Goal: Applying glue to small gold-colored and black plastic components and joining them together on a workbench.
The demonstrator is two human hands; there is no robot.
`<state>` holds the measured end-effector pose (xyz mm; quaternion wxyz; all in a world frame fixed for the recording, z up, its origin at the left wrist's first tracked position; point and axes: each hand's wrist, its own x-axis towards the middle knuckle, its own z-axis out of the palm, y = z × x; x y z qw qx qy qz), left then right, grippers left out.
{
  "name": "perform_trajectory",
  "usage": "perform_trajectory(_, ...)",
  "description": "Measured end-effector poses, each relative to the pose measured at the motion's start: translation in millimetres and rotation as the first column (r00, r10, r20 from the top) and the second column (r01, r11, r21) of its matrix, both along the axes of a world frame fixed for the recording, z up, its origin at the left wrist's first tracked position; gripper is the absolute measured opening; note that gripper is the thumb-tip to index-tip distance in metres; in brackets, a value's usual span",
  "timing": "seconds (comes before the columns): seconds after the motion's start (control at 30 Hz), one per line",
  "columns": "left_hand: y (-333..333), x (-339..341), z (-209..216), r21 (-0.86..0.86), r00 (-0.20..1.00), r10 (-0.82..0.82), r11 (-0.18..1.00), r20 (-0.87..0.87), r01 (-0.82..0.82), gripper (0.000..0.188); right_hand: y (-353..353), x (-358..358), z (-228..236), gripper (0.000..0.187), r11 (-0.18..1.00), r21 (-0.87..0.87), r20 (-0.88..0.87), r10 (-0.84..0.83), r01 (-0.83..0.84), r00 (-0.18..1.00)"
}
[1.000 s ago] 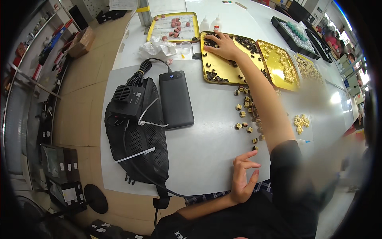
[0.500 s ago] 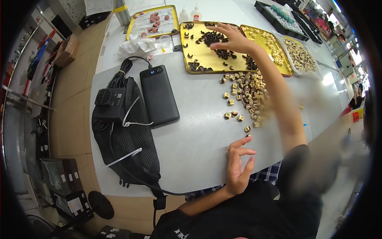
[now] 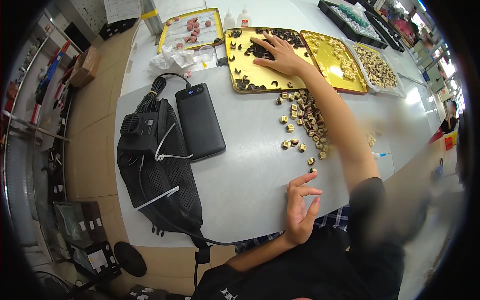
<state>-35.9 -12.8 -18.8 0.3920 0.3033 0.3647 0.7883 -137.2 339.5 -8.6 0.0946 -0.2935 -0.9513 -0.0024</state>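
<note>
My right hand (image 3: 281,56) lies palm down over a yellow tray (image 3: 256,75), its fingers spread on a cluster of small black curved pieces (image 3: 291,36). Part of that cluster is hidden under the hand. Lower down, my left hand (image 3: 301,210) hovers by the table's near edge with its fingers loosely bent and apart, holding nothing. Right at its index fingertip is a small cream-and-dark block (image 3: 313,170); whether they touch I cannot tell. A heap of similar blocks (image 3: 311,120) is spread below the tray, partly covered by my right forearm.
A second yellow tray (image 3: 325,62) holds cream pieces, beside a clear container of blocks (image 3: 377,67). Pink balls lie on a yellow-rimmed tray (image 3: 175,31) at the far left. A black power bank (image 3: 201,122) and black mesh pouch (image 3: 170,185) with cables occupy the table's left.
My right hand has come down onto the black pieces, shifting slightly left and nearer, and its forearm has swung left over the heap. My left hand stays almost still.
</note>
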Motion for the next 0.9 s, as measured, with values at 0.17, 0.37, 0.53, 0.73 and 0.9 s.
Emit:
perform_trajectory(0.17, 0.3, -1.8, 0.5, 0.016, 0.998, -0.029, 0.999, -0.055, 0.029, 0.02, 6.7, -10.7, 2.0, 0.059, 0.989, 0.001, -0.124, 0.145, -0.146, 0.982)
perform_trajectory(0.37, 0.4, -1.3, 0.4, 0.004, 0.999, -0.023, 1.0, -0.024, 0.023, 0.017, 7.8, -22.6, 2.8, 0.035, 0.977, 0.032, -0.141, 0.212, -0.21, 0.967)
perform_trajectory(0.53, 0.1, -1.2, 0.7, 0.003, 0.999, -0.035, 0.999, -0.011, 0.035, 0.017, 3.8, -19.6, 5.7, 0.025, 0.972, 0.115, -0.162, 0.221, -0.204, 0.962)
perform_trajectory(0.73, -1.0, -1.2, 1.5, 0.016, 0.999, -0.038, 0.999, -0.007, 0.038, 0.017, -2.2, -19.3, 7.3, 0.026, 0.981, 0.164, -0.092, 0.122, -0.106, 0.988)
perform_trajectory(0.9, -2.5, 0.7, 1.6, 0.018, 1.0, -0.031, 0.999, -0.002, 0.031, 0.015, -2.0, -19.2, 11.0, 0.025, 0.976, 0.194, -0.12, 0.121, -0.097, 0.985)
